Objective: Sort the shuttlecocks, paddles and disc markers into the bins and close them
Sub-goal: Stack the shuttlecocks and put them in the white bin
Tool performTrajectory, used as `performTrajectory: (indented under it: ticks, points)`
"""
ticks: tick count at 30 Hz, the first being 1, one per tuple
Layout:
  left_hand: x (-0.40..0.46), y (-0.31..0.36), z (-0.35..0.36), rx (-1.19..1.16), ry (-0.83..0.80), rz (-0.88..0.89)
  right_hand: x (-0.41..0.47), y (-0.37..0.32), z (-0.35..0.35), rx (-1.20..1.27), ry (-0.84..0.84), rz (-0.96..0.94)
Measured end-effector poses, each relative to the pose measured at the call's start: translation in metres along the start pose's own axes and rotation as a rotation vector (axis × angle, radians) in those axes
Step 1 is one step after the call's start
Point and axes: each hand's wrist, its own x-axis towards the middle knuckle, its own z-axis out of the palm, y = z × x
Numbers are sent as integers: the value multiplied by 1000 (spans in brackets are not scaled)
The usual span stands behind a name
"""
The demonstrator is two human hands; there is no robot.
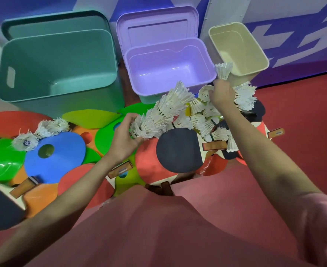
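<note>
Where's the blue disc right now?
Head view, lower left: the blue disc lies on the floor before the green bin, left of the left hand.

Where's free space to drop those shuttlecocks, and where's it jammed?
Free: all three bins look bare inside: teal bin, purple bin, cream bin. Red floor right of the pile is bare. Crowded: the floor before the bins, where disc markers, paddles and shuttlecocks overlap.
</note>
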Motion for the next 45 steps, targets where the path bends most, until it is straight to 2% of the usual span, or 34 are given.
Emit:
performTrajectory:
  ticks: [7, 11, 13, 16, 19, 22, 29, 35, 45]
  points:
    - [-2, 2, -8, -1, -9, 15, 12, 4, 4, -64, -12, 19]
    - [-1, -2, -10, 7, -11, 3, 0, 7, -16, -4, 110, 0]
    - [0, -5, -11, 21, -11, -4, -11, 8, -32, 146, 211, 1]
    - [4, -8, -12, 33, -16, -7, -32, 5, -57, 615, 282, 1]
    - [8, -8, -11, 37, -33, -6, -53, -8, -72, 983, 162, -9]
    - [13, -8, -10, 46, -49, 3, -64, -22, -75, 1130, -23, 47]
    - [16, -4, -5, 64, -46, 65, -72, -36, -67, 1055, -260, 32]
    - [12, -7, -8, 43, -53, 66, -69, -35, -66, 988, -321, 53]
    - [12, -12, -10, 14, -12, 44, -67, -27, -60, 1085, -325, 72]
